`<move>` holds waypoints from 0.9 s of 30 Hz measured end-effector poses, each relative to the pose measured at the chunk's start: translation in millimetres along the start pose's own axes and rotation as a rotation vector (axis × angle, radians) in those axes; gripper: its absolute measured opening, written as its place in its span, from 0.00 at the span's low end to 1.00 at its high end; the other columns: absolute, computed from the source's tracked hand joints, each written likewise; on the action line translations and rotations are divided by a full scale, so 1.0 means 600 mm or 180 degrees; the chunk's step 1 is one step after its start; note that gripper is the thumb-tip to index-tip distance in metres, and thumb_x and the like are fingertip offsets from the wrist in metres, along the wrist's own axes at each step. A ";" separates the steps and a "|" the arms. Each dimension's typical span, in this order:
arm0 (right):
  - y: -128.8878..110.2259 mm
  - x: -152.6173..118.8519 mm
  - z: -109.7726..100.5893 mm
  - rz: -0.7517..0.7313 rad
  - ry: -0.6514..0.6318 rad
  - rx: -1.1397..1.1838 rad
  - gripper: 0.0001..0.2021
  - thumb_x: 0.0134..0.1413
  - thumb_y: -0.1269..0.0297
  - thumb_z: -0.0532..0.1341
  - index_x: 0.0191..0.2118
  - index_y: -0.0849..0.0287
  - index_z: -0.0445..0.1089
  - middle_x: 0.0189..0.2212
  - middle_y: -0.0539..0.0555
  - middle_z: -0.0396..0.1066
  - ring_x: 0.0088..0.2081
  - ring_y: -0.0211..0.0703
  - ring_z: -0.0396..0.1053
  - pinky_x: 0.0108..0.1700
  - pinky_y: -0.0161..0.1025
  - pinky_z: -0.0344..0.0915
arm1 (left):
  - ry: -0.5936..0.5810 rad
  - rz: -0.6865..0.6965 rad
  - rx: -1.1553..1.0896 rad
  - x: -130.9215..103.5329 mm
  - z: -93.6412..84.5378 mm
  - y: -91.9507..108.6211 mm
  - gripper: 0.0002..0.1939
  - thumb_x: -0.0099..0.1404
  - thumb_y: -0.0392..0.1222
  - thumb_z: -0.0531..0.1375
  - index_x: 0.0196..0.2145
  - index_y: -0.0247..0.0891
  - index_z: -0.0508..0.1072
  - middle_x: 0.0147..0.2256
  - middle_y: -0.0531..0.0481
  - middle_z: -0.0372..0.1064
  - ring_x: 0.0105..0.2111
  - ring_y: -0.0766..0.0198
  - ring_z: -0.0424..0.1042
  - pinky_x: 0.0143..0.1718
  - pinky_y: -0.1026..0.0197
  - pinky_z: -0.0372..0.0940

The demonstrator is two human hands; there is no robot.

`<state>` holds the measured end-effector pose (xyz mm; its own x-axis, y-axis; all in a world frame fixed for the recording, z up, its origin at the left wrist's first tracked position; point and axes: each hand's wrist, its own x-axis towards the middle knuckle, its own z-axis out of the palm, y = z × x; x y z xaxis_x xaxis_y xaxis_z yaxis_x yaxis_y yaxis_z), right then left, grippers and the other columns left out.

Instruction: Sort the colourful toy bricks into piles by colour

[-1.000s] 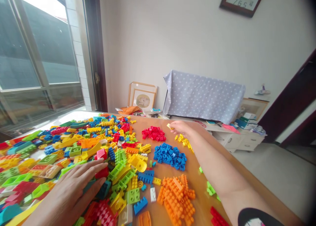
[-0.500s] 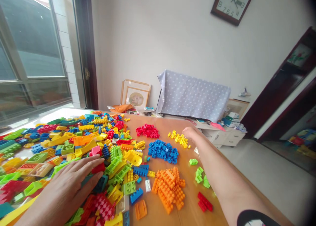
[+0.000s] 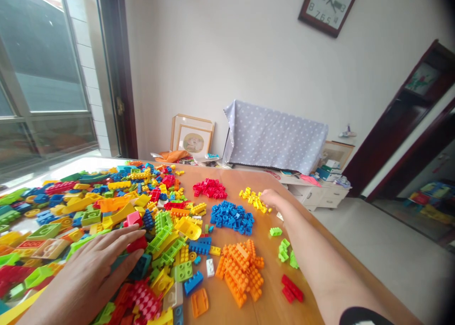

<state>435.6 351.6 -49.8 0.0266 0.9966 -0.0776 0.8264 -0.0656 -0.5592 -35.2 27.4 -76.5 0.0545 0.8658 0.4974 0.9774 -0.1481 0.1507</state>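
Note:
My left hand (image 3: 97, 266) rests on the left heap of mixed plastic building bricks (image 3: 92, 216), fingers stretched out and open. A red brick (image 3: 137, 243) lies by its fingertips, with a pink-red brick (image 3: 133, 218) just beyond. At the far right of the table, my right hand (image 3: 273, 200) is at the edge of a small pile of yellow bricks (image 3: 253, 199). Its fingers are bent together and pointing down; what they hold, if anything, is hidden. Below that forearm lie several light green bricks (image 3: 283, 250) and a few red bricks (image 3: 292, 288).
Sorted piles of red (image 3: 209, 188), blue (image 3: 232, 217) and orange bricks (image 3: 240, 270) stand on the wooden table (image 3: 272, 273). A white brick (image 3: 210, 267) lies between heap and orange pile. Beyond the table are a cloth-covered object (image 3: 275, 135) and a white cabinet (image 3: 329, 197).
My right hand has shifted slightly down and closer against the yellow pile. My left hand stays on the heap. The whole view has drifted a little.

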 end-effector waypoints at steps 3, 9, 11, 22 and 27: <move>0.003 0.005 0.008 0.0032 -0.0087 -0.0064 0.07 0.42 0.72 0.71 0.25 0.61 0.72 0.16 0.46 0.66 0.22 0.35 0.65 0.24 0.30 0.55 | 0.0020 0.0006 0.0018 -0.001 0.000 0.000 0.24 0.70 0.62 0.53 0.58 0.55 0.74 0.61 0.54 0.71 0.58 0.51 0.72 0.57 0.47 0.71; 0.011 0.010 0.013 0.0087 -0.0056 0.0502 0.06 0.44 0.71 0.66 0.24 0.60 0.67 0.14 0.46 0.61 0.18 0.31 0.57 0.20 0.29 0.46 | 0.0075 0.0042 0.0034 0.003 -0.007 0.006 0.24 0.69 0.61 0.53 0.57 0.54 0.74 0.60 0.54 0.72 0.57 0.51 0.73 0.55 0.48 0.71; 0.014 0.009 0.010 0.0110 -0.0099 0.0840 0.05 0.47 0.68 0.64 0.26 0.59 0.66 0.15 0.46 0.61 0.17 0.31 0.55 0.18 0.29 0.44 | 0.0068 0.0043 0.0027 0.003 -0.005 0.006 0.24 0.69 0.61 0.53 0.57 0.54 0.74 0.60 0.54 0.72 0.57 0.51 0.73 0.56 0.48 0.71; 0.006 -0.008 -0.010 -0.0034 -0.0502 0.1794 0.08 0.48 0.64 0.60 0.36 0.60 0.72 0.26 0.51 0.70 0.19 0.31 0.58 0.16 0.26 0.44 | 0.0068 0.0028 0.0009 0.002 -0.003 0.005 0.24 0.70 0.61 0.53 0.58 0.55 0.73 0.60 0.54 0.72 0.58 0.51 0.72 0.57 0.47 0.71; 0.007 -0.015 0.002 -0.0044 -0.0077 0.1442 0.07 0.49 0.66 0.63 0.35 0.61 0.73 0.23 0.49 0.69 0.19 0.31 0.59 0.18 0.27 0.46 | 0.0074 0.0001 0.0027 0.004 -0.005 0.007 0.24 0.69 0.62 0.52 0.57 0.54 0.74 0.60 0.53 0.72 0.58 0.51 0.72 0.57 0.47 0.71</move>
<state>438.5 342.3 -52.4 -0.0004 0.9965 -0.0838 0.4970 -0.0725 -0.8647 -31.6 27.5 -72.2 0.0501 0.8544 0.5171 0.9791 -0.1442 0.1434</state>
